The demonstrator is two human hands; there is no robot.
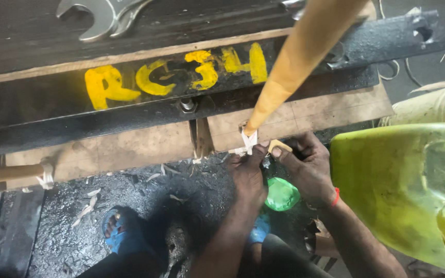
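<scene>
below, the scene line by line, as the head camera looks down:

left hand: the left hand [247, 172] sits at the lower tip of the wooden handle [294, 59]; its fingers are pressed together, pinching the white strip [249, 140] just under that tip
right hand: the right hand [307, 167] is just beside the left, touching it at the thumbs; its fingers are curled and pinch a small tan piece [279, 146]; a red band [336, 196] circles the wrist
wooden handle: long, pale orange-tan, tapered; it slants from the top edge down to the hands, crossing over the black metal bar [130, 103]
white strip: thin, wrapped and knotted at the handle's narrow end, its loose ends sticking out above the left thumb
black metal bar: runs across the upper half, daubed with yellow paint, a bolt [188, 105] near its middle
wooden board [130, 146]: lies under the bar, its front edge just behind the hands
spanners [104, 15]: two, silver, on the dark surface at the top, well apart from the hands
green object [282, 194]: small, translucent, beneath and between the two wrists
yellow-green container [397, 185]: large, at the right, near the right forearm
floor [78, 226]: dark, wet-looking, strewn with pale shavings
foot: a foot in a blue sandal [122, 234] at lower left
second handle [6, 172]: at the left edge, a white tie around it too
</scene>
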